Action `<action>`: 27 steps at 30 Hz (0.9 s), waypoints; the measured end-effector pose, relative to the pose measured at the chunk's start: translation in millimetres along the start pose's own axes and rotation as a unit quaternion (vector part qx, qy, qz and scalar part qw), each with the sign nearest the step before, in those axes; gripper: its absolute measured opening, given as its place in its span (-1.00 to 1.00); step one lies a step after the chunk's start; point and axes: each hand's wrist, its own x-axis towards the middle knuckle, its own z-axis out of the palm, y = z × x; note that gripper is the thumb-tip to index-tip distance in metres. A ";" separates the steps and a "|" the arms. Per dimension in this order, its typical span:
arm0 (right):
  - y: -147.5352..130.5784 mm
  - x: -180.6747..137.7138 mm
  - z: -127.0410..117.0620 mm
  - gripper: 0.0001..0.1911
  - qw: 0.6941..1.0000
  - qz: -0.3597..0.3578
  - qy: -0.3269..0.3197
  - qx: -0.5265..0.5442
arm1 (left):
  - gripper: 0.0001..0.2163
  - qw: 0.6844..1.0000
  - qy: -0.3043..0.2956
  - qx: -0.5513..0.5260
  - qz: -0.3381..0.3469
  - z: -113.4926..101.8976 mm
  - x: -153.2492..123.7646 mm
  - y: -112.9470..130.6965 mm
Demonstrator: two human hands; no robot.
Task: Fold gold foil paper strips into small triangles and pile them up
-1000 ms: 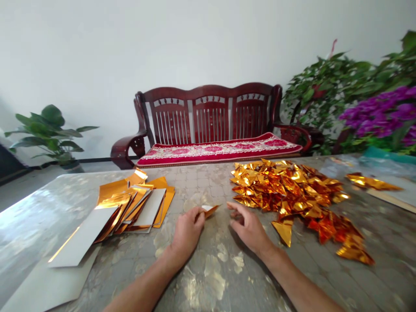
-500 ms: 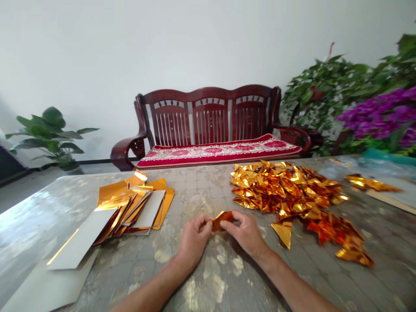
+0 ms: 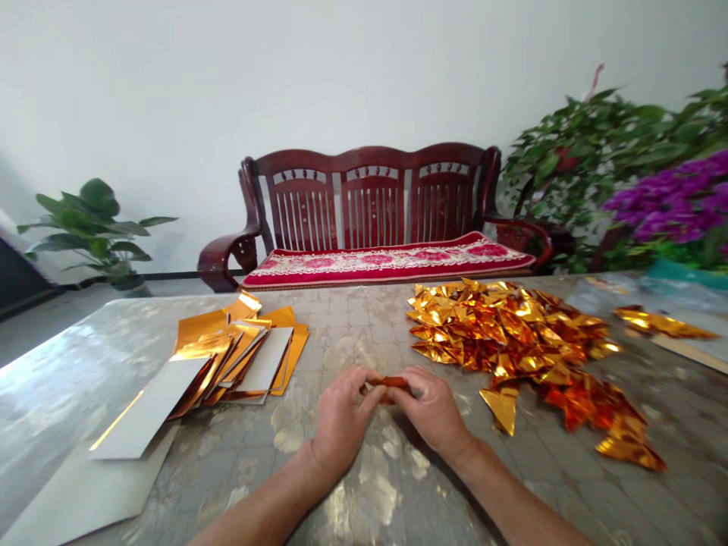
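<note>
The left hand (image 3: 341, 417) and right hand (image 3: 435, 409) pinch a small folded piece of orange foil (image 3: 392, 384) between closed fingers, with a heap of gold foil triangles (image 3: 506, 326) at one o'clock.

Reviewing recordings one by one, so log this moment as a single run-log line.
left hand: holds folded foil piece | right hand: holds same piece | nearby: heap of gold foil triangles, stack of foil-backed sheets

Mottled grey-gold tabletop (image 3: 346, 334), loose heap of folded gold foil triangles (image 3: 506, 341), fanned stack of orange-gold foil sheets (image 3: 239, 356), white card sheets (image 3: 145, 406) at left
</note>
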 end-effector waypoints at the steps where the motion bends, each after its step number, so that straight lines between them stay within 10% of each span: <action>1: -0.5 -0.3 0.5 -0.87 1.000 -0.006 0.002 -0.006 | -0.91 1.000 0.000 -0.009 -0.013 0.7 0.9 -0.7; 13: 14.2 7.3 -5.1 -0.51 0.978 0.133 0.135 0.088 | -0.70 0.917 0.073 -0.336 -0.200 1.4 14.4 -9.3; 21: 5.0 5.1 -1.5 -0.68 0.948 0.218 0.075 0.222 | -0.71 0.910 0.061 -0.356 -0.204 3.8 14.7 -12.4; 27: 5.9 4.2 -4.6 -0.88 0.979 0.121 0.093 0.132 | -0.82 0.937 0.042 -0.311 -0.153 5.3 16.2 -24.9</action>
